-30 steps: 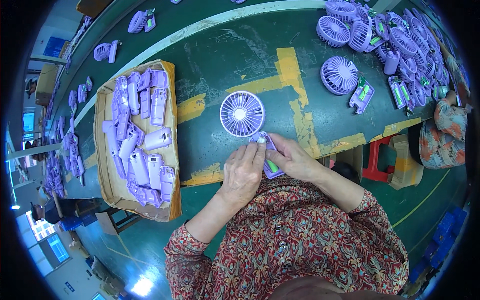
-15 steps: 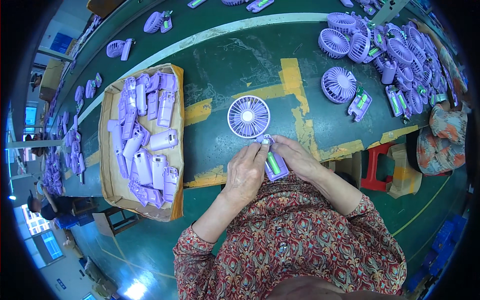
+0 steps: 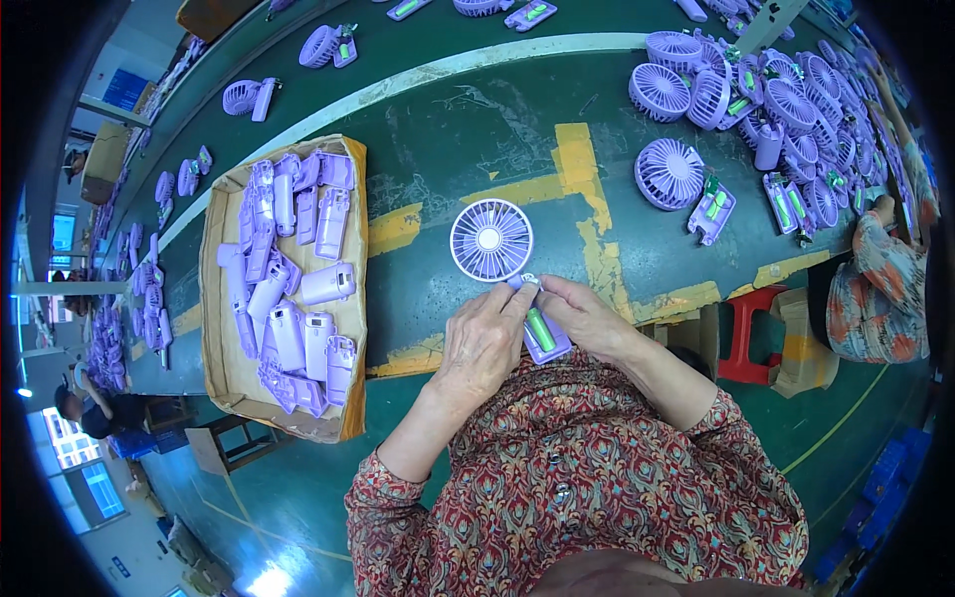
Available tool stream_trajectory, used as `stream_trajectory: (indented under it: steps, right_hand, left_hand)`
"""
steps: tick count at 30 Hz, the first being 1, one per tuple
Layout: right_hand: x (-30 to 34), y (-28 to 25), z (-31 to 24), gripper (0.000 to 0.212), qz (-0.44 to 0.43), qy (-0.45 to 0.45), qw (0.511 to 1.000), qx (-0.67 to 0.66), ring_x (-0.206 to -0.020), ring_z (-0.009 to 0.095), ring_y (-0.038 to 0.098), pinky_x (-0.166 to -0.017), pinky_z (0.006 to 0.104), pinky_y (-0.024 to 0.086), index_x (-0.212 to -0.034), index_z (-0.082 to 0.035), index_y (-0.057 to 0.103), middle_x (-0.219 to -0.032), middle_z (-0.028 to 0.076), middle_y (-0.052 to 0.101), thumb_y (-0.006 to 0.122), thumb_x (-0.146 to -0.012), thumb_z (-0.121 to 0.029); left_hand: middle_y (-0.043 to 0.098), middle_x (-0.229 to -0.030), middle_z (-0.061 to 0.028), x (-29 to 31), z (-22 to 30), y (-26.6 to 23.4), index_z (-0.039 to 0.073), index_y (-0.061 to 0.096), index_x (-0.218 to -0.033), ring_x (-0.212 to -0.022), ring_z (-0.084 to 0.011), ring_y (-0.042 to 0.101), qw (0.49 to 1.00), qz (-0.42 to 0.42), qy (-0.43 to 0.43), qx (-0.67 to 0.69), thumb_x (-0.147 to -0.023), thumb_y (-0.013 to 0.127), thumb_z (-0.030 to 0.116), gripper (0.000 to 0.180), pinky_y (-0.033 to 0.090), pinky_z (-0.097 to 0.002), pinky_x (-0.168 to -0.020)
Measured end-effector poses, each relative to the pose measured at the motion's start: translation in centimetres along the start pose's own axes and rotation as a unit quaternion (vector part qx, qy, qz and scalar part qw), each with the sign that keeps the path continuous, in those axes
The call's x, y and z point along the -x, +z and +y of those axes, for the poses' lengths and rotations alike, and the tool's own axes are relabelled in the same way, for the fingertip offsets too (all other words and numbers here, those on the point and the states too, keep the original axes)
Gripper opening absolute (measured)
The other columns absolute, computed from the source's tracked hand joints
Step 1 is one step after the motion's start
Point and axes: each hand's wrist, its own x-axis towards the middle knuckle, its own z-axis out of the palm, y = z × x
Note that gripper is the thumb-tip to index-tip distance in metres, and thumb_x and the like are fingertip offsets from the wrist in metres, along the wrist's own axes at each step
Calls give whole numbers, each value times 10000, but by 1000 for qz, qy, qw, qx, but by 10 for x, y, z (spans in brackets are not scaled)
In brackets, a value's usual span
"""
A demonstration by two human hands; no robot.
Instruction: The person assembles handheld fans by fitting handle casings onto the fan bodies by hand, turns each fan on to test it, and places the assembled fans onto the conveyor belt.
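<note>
Between my two hands is a purple handheld fan, its round head pointing away from me over the green table. Its handle lies open toward me and shows a green battery cell inside. My left hand grips the handle's left side, fingers closed near the neck. Against the right side, my right hand pinches around the top of the handle, where a small pale part shows. The fingertips partly hide what lies at the neck.
On the left, a cardboard box holds several purple handle covers. A pile of purple fans is heaped at the far right, one fan lying apart from it. More fans lie on the belt beyond a white strip. A red stool stands right, beside another person's patterned sleeve.
The fan in my hands has shifted slightly, and my left fingers have moved a little lower and left along the neck. Fans on the belt have moved slightly right.
</note>
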Motion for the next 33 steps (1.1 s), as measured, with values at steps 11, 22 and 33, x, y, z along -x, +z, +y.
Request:
stream_trajectory:
  steps: [11,22,33]
  right_hand:
    - [2,0,-15,309,-20,59,979,-192,-859,71,525,-758,225,452,-1182,28,499,-975,16,565,410,-931,-129]
    - [6,1,-14,349,15,69,978,-198,-963,131,554,-849,259,449,-1215,36,497,-1081,77,580,455,-930,-162]
    - [5,-1,-16,381,-24,55,978,-199,-1057,272,583,-914,358,474,-1243,78,423,-1147,201,572,395,-949,-164]
  left_hand:
    - [576,-790,-97,-6,-3,-2,45,611,-1031,-671,-297,605,1000,-18,3,14,-714,596,-15,323,497,-381,-570]
    - [632,-900,-186,3,-8,3,50,480,-1151,-782,-347,631,998,-10,-34,61,-747,591,15,420,513,-433,-674]
    - [645,-882,-191,-12,-121,-109,38,607,-1056,-829,-356,622,936,65,-224,-264,-771,643,206,334,488,-432,-738]
